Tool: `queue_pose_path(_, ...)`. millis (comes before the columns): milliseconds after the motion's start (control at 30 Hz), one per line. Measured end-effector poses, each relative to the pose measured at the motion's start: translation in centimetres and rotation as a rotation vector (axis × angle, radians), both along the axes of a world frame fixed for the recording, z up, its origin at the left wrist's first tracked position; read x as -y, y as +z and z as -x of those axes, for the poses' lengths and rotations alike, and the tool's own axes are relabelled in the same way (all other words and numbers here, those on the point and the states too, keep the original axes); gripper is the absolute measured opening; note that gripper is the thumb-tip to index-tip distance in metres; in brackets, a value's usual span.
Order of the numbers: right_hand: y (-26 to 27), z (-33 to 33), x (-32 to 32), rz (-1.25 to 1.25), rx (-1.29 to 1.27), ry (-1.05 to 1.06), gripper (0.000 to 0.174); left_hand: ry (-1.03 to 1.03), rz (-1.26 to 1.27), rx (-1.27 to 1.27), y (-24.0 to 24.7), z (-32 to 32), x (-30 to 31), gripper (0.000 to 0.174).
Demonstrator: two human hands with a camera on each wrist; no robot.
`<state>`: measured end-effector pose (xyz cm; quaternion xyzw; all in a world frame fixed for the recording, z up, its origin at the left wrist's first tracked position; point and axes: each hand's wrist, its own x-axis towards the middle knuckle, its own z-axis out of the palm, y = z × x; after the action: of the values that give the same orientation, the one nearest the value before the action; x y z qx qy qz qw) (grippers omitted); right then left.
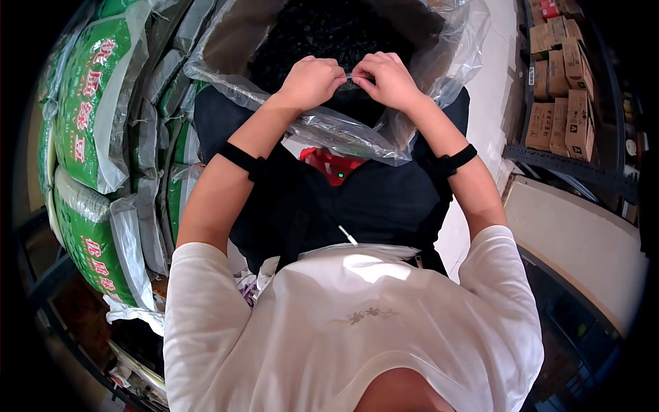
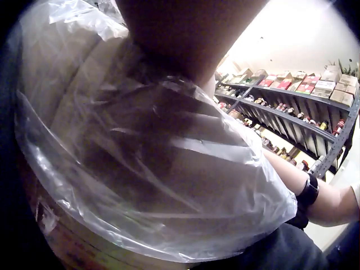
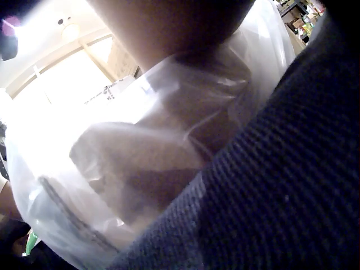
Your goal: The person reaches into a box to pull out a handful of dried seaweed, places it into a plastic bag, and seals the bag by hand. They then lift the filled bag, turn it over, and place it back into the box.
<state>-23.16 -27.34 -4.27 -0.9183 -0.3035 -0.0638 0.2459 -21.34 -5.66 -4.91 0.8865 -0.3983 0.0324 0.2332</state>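
A carton (image 1: pixel 233 41) with a clear plastic bag (image 1: pixel 463 51) lining it stands between the person's knees. Dark, crinkled pieces (image 1: pixel 329 31) fill its inside. Over its near side, the left hand (image 1: pixel 310 82) and right hand (image 1: pixel 390 81) meet almost fingertip to fingertip, fingers curled. Both pinch a small pale scrap (image 1: pixel 349 77) between them; what it is I cannot tell. The bag's near edge hangs loose below the wrists. In both wrist views the bag (image 2: pixel 197 163) spreads below the forearm, and the hands themselves are hidden.
Green-and-white printed sacks (image 1: pixel 89 103) are stacked close on the left. A metal shelf (image 1: pixel 570 161) holding small brown boxes (image 1: pixel 552 127) stands to the right. Something red (image 1: pixel 329 165) shows between the legs, under the bag's edge.
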Motion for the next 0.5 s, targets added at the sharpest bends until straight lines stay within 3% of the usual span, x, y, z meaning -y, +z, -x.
queue_pose_path(500,0.61,0.0,-0.32,-0.027,-0.049,0.046,0.008,-0.006,0.052,-0.011,0.66,0.39,0.14,0.01)
